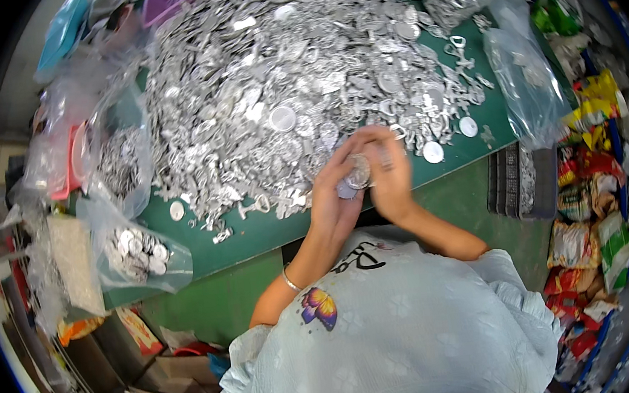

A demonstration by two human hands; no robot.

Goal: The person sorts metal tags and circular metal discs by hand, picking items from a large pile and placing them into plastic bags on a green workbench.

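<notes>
The person's left hand (332, 201) is cupping a few round silver pieces (358, 172) just in front of the chest, above the near edge of the green table (263, 233). Its grip is closing loosely around them, fingers curling up along one side, while at least one piece is facing upward and another is lying partly under it. The right hand (394, 177) is bending over the same pieces from the other side; its fingers are showing blurred, so I cannot tell how far open its grip is or whether it is pinching anything. Beyond both hands, a broad heap of silver metal parts (244, 89) is covering most of the table, with loose discs (433, 152) lying near the edge on the right and a clear bag of round pieces (138, 253) resting on the left. The step in hand is seemingly one of handling or checking the pieces by touch. The next move is probably calling for a steady left palm and a light fingertip pinch, keeping the pieces from slipping apart.
</notes>
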